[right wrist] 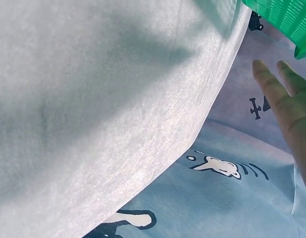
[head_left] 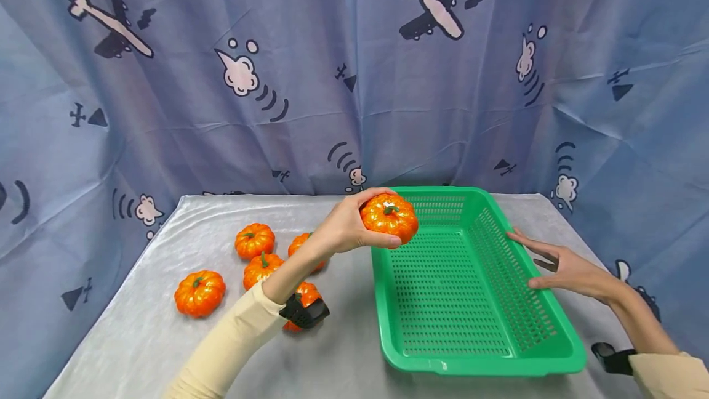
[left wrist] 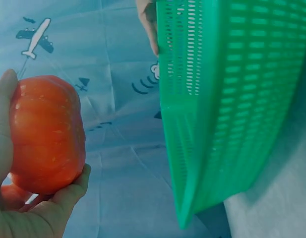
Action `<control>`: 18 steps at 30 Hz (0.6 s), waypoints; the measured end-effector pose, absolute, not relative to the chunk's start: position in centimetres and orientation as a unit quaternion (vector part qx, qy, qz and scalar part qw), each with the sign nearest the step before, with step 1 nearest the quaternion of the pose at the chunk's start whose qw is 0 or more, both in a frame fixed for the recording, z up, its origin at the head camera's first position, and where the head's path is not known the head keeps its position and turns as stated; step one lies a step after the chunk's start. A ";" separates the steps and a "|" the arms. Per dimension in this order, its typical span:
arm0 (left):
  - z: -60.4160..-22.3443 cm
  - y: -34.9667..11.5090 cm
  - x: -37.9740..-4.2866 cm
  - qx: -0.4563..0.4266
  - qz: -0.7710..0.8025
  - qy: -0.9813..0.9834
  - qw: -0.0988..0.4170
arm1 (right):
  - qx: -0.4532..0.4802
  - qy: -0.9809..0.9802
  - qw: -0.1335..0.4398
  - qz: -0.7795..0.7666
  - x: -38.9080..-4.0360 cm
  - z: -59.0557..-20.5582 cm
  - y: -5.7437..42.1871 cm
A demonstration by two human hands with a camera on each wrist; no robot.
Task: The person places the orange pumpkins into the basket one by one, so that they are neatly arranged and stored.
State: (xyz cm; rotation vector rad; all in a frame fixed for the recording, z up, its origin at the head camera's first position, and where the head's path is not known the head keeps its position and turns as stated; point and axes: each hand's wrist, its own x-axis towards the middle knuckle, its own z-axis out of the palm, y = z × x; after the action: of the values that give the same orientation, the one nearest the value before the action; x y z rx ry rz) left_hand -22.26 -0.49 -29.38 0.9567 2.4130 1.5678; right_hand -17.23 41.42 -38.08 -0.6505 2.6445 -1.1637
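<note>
My left hand (head_left: 349, 225) grips a small orange pumpkin (head_left: 388, 221) with a green stem, thumb on the near side and fingers on the far side. It is held above the left rim of a green plastic basket (head_left: 482, 365), whose visible floor is bare. In the left wrist view the pumpkin (left wrist: 48, 134) sits between thumb and fingers, apart from the basket wall (left wrist: 252, 99). My right hand (head_left: 576, 273) is at the basket's right rim with fingers spread and relaxed; whether the fingertips touch the rim I cannot tell.
Several more pumpkins lie on the pale cloth-covered table left of the basket: one (head_left: 200, 294) far left, one (head_left: 255, 241) toward the back, others partly behind my left forearm. A blue curtain (head_left: 310, 79) with airplane prints hangs behind the table.
</note>
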 end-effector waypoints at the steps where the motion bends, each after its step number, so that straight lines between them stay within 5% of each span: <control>1: -29.3 -0.2 -22.4 0.318 0.518 0.792 0.056 | -0.219 0.889 0.090 -0.391 -17.2 -38.1 41.4; 18: -27.3 4.5 -24.4 0.323 0.556 0.764 0.054 | -0.209 0.892 0.089 -0.390 -17.0 -37.8 41.1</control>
State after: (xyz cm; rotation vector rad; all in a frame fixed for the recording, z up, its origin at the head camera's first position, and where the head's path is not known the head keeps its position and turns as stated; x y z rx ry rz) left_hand -24.39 4.52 -27.29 0.9810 2.3208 1.6888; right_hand -17.00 41.11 -37.81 -0.6231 2.6544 -1.1611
